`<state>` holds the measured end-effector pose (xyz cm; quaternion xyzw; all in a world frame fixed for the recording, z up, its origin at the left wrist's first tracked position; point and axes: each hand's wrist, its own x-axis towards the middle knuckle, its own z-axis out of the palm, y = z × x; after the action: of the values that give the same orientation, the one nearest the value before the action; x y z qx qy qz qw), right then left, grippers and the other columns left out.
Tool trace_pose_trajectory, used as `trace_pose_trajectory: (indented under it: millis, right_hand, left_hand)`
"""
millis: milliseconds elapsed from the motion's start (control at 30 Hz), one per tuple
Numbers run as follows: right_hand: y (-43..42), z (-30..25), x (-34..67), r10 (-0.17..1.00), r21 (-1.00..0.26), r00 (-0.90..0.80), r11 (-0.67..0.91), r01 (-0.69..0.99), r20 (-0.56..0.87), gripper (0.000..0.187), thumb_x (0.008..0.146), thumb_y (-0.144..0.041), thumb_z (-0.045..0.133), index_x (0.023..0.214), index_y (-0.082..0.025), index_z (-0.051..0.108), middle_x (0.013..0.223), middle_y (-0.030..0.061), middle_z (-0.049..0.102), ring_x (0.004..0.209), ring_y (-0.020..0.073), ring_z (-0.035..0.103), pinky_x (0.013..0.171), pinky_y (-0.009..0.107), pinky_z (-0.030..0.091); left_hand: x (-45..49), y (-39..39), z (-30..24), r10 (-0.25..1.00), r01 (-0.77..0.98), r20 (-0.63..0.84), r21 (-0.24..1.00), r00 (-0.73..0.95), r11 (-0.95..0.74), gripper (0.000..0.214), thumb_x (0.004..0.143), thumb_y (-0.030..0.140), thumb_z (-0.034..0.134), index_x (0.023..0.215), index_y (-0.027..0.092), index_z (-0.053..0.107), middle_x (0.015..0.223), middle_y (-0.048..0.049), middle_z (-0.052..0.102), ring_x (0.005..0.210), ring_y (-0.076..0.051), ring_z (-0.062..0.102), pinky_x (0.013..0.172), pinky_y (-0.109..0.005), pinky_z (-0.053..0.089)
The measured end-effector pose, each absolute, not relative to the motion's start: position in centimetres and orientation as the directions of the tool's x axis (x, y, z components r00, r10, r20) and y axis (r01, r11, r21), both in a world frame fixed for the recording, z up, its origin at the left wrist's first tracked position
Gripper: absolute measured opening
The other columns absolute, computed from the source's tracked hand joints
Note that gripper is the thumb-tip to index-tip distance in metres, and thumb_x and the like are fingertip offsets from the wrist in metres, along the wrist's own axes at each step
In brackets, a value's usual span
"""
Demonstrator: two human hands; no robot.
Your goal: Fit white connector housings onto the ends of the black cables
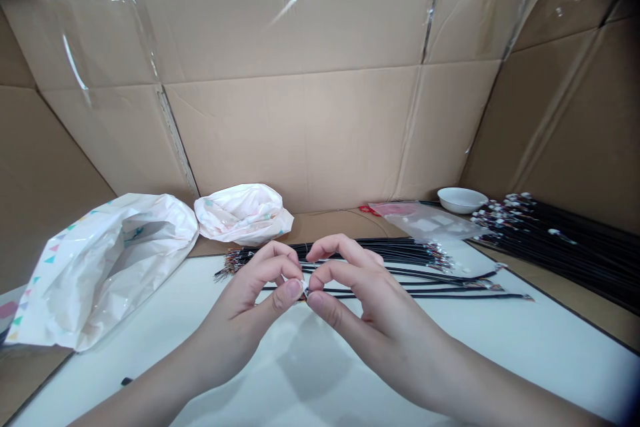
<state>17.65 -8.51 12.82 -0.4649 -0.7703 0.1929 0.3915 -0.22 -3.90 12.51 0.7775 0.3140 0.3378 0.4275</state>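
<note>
Over the near side of the white table, my left hand (253, 303) pinches a small white connector (304, 285) between thumb and index finger. My right hand (373, 300) meets it there, its thumb and index finger closed at the connector's other side. What those right fingertips hold is too small to make out. Just behind both hands lies a bundle of black cables (400, 250) with stripped, coloured wire ends. A few loose black cables (450, 295) stretch to the right in front of that bundle, partly hidden by my fingers.
A large white plastic bag (100, 280) gapes at the left, with a smaller crumpled bag (245, 213) beside it. Toward the back right are a clear plastic bag (430, 221), a white bowl (463, 200) and many black cables with white connectors (575, 237). Cardboard walls (295, 133) enclose the table.
</note>
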Motion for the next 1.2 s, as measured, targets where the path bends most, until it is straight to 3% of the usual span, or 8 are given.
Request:
trace_pose_trajectory:
  millis: [267, 533, 800, 967, 1200]
  right_hand:
    - [-8.36, 12.82, 17.92, 0.908, -0.775, -0.285, 0.413, 0.478, 0.308, 0.015, 0.091, -0.026, 0.046, 0.079, -0.025, 0.055, 0.113, -0.0019, 0.047, 0.105, 0.0186, 0.045, 0.082, 0.034, 0.038]
    - [-8.0, 12.7, 18.06, 0.921, -0.797, -0.281, 0.378, 0.47, 0.271, 0.015, 0.09, -0.027, 0.048, 0.077, -0.024, 0.055, 0.109, -0.0016, 0.048, 0.103, 0.019, 0.046, 0.085, 0.037, 0.036]
    - [-7.93, 12.86, 17.96, 0.886, -0.693, -0.297, 0.464, 0.552, 0.357, 0.008, 0.088, -0.026, 0.054, 0.081, -0.024, 0.058, 0.112, 0.0007, 0.05, 0.106, 0.019, 0.047, 0.09, 0.039, 0.036]
    - [-8.16, 12.82, 17.88, 0.853, -0.624, -0.303, 0.519, 0.584, 0.426, 0.01, 0.09, -0.021, 0.048, 0.082, -0.023, 0.055, 0.112, 0.0013, 0.05, 0.104, 0.018, 0.047, 0.09, 0.039, 0.038]
    - [-8.09, 12.65, 17.94, 0.91, -0.768, -0.303, 0.405, 0.496, 0.284, 0.013, 0.09, -0.026, 0.048, 0.08, -0.025, 0.057, 0.116, -0.0006, 0.047, 0.107, 0.0193, 0.046, 0.08, 0.033, 0.04]
  left_hand:
    - [-0.22, -3.86, 12.58, 0.754, 0.25, 0.232, 0.849, 0.615, -0.466, 0.031, 0.089, 0.047, 0.046, 0.079, 0.022, 0.06, 0.096, -0.0026, 0.043, 0.092, -0.017, 0.045, 0.081, -0.027, 0.039]
    - [-0.21, -3.8, 12.4, 0.753, 0.261, 0.226, 0.844, 0.618, -0.468, 0.031, 0.089, 0.047, 0.046, 0.079, 0.022, 0.061, 0.097, -0.0026, 0.044, 0.093, -0.018, 0.046, 0.08, -0.027, 0.039]
    - [-0.19, -3.64, 12.61, 0.782, 0.265, 0.249, 0.846, 0.571, -0.463, 0.033, 0.089, 0.047, 0.047, 0.074, 0.021, 0.061, 0.095, -0.0026, 0.042, 0.091, -0.017, 0.045, 0.08, -0.027, 0.038]
    - [-0.26, -3.65, 12.63, 0.794, 0.279, 0.248, 0.844, 0.555, -0.459, 0.037, 0.087, 0.05, 0.046, 0.072, 0.019, 0.059, 0.095, -0.0035, 0.043, 0.091, -0.018, 0.045, 0.08, -0.028, 0.039]
    - [-0.22, -3.73, 12.79, 0.757, 0.319, 0.263, 0.788, 0.599, -0.526, 0.031, 0.09, 0.045, 0.044, 0.079, 0.022, 0.062, 0.097, -0.0032, 0.045, 0.093, -0.018, 0.046, 0.081, -0.027, 0.039]
